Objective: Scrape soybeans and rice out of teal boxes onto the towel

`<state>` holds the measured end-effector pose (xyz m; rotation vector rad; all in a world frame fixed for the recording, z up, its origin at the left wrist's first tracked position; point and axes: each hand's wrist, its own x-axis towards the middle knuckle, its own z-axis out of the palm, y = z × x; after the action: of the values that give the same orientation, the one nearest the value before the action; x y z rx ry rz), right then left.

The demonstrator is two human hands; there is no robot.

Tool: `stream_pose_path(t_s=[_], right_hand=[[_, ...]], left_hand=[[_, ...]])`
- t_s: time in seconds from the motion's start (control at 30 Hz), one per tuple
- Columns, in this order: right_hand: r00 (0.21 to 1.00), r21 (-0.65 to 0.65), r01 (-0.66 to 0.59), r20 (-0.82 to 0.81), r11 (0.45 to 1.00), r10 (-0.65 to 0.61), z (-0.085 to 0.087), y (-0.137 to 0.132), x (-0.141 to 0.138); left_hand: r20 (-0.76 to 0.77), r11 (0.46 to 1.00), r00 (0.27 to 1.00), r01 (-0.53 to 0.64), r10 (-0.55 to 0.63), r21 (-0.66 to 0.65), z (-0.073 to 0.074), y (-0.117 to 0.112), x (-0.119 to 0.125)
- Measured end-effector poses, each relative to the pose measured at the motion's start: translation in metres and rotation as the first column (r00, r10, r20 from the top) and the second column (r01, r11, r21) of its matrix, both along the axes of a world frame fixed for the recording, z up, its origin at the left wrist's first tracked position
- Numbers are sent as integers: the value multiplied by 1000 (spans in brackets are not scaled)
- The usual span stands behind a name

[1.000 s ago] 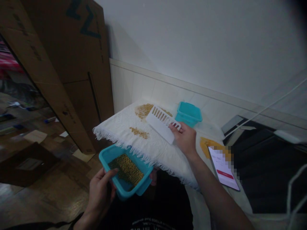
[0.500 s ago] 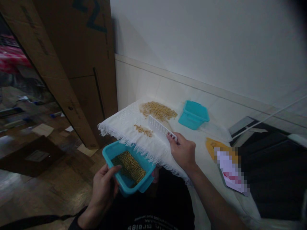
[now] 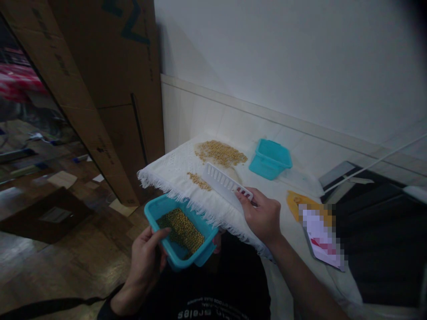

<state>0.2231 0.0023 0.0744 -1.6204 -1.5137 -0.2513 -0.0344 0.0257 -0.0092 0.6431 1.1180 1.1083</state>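
My left hand grips the left side of a turquoise plastic tub, held just below the fringed edge of the white cloth. Soybeans cover much of the tub's bottom. In my right hand is a white slotted plastic strip, its long edge tilted toward the cloth. A small patch of soybeans lies right beside the strip's far end. Farther back on the cloth spreads a larger heap of soybeans.
A second turquoise tub stands at the back of the table by the wall. To the right lie a yellow item, a blurred-out package and a black object. A tall cardboard box rises at the left.
My right hand and the slotted strip have shifted slightly right and toward me, and the strip's slotted face shows more. The left hand and tub have hardly moved.
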Motion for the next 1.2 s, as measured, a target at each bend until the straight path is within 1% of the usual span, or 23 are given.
stream_pose_path(t_s=[0.13,0.3,0.4,0.57,0.7,0.8,0.93,1.0,1.13,1.2], right_hand=[[1000,-16,-3,8,1000,3,-2,-4,1],[998,46,16,67,999,-19,-4,-10,4],[995,45,20,95,999,-24,-4,-16,4],[995,26,40,86,999,-43,-2,-24,2],[992,26,39,118,999,-42,-1,-27,1],[986,52,30,160,998,-38,0,-30,2],[975,94,70,204,993,-88,1,-37,4],[972,84,79,213,993,-95,1,-41,5],[974,49,58,215,997,-67,1,-45,4],[975,55,58,213,997,-68,1,-45,4]], left_hand=[[0,1000,1000,-12,12,2,4,-1,1],[24,1000,1000,-18,19,-12,7,-1,2],[10,1000,1000,-5,5,-9,6,-2,2],[19,1000,1000,17,-17,2,3,-4,2],[20,1000,1000,9,-9,-3,2,-5,2],[34,1000,999,9,-9,6,0,-6,2],[42,1000,999,5,-5,8,-1,-5,2],[37,1000,999,2,-3,11,0,-5,2],[-11,1000,1000,20,-20,9,5,-6,4],[-18,1000,1000,19,-19,9,9,-6,4]])
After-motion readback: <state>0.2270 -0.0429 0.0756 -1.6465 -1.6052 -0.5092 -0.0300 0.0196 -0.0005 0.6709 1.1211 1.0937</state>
